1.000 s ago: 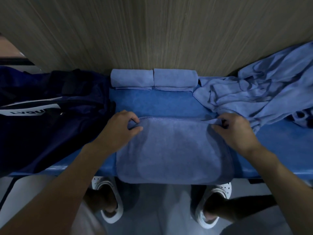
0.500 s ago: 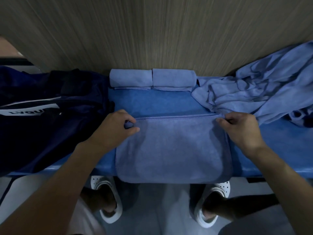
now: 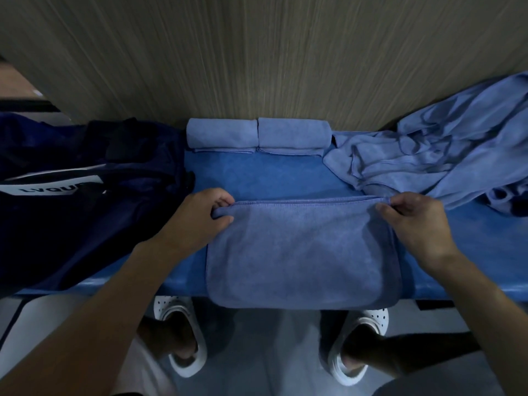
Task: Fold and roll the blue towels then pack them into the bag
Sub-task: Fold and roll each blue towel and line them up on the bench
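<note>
A blue towel point(image 3: 303, 252), folded flat, lies in front of me on the blue bench point(image 3: 257, 175), its near part hanging over the front edge. My left hand point(image 3: 197, 221) pinches its far left corner and my right hand point(image 3: 414, 221) pinches its far right corner, the far edge stretched straight between them. Two rolled blue towels point(image 3: 257, 134) lie side by side against the wall. A heap of loose blue towels point(image 3: 440, 155) sits at the right. The dark navy bag point(image 3: 71, 195) with a white label lies at the left.
A wood-grain wall point(image 3: 257, 52) rises directly behind the bench. Below the bench edge are my feet in white perforated shoes point(image 3: 183, 338) on a pale floor. Bare blue bench shows between the rolls and the folded towel.
Both hands have moved a little apart and away from me, pulling the towel's far edge straighter and tauter; my right hand now pinches the corner itself.
</note>
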